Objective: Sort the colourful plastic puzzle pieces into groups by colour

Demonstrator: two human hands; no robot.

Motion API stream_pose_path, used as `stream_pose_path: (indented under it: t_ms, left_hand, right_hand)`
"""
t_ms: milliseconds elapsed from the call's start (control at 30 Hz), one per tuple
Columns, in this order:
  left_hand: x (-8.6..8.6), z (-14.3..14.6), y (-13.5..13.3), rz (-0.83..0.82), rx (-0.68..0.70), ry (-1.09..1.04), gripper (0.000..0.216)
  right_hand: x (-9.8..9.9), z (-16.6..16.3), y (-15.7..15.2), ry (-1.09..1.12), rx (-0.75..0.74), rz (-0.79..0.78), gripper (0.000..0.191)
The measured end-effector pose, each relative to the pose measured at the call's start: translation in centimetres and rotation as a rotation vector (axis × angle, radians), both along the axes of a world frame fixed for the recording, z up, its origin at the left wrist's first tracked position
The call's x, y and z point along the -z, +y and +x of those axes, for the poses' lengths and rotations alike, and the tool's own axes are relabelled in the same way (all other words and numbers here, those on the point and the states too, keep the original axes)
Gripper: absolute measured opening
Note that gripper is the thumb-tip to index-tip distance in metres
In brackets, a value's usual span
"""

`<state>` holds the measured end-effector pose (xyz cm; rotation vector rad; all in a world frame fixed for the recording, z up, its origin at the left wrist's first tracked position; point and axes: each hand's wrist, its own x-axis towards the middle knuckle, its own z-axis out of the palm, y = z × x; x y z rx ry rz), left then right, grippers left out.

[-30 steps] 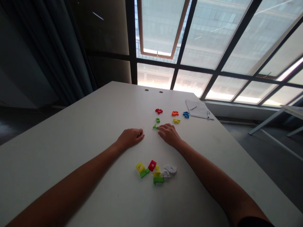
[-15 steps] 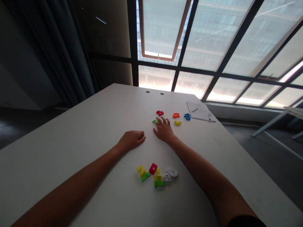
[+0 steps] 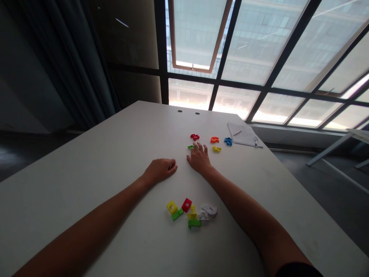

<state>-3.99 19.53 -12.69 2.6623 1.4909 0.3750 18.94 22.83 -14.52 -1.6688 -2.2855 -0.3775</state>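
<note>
Tabletop (image 3: 86, 161), left to right: left hand (image 3: 160, 169) resting, fingers curled in, nothing seen held; green piece (image 3: 190, 147) lying flat at the spread fingertips (image 3: 198, 147) of right hand (image 3: 198, 160), contact unclear; likely light, stiff, slippery plastic, best pinched by its edges; long axis seemingly left-right, heading too small to tell.

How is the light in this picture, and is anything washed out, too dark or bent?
Head view: the windows backlight the scene and the lowest panes wash out; the curtain is nearly black; the table is evenly lit; the window bars fan outward, a wide-lens effect; the green piece by the right hand looks sharp.
</note>
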Motion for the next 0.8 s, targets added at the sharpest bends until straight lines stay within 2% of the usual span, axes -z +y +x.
stream_pose_path:
  t_ms: [467,633,800]
  left_hand:
    - [0.06,-0.02,-0.01,-0.010,-0.006,-0.016,0.031]
    - [-0.16,-0.01,-0.06,-0.017,-0.005,0.000,0.032]
    - [0.00,-0.01,-0.02,-0.014,-0.007,0.009,0.032]
  right_hand:
    - [-0.44,-0.15,-0.57,0.005,0.046,-0.009,0.048]
    - [-0.50,0.22,-0.29,0.009,-0.008,-0.091,0.049]
    - [-0.35,0.63,0.19,0.027,0.026,-0.150,0.054]
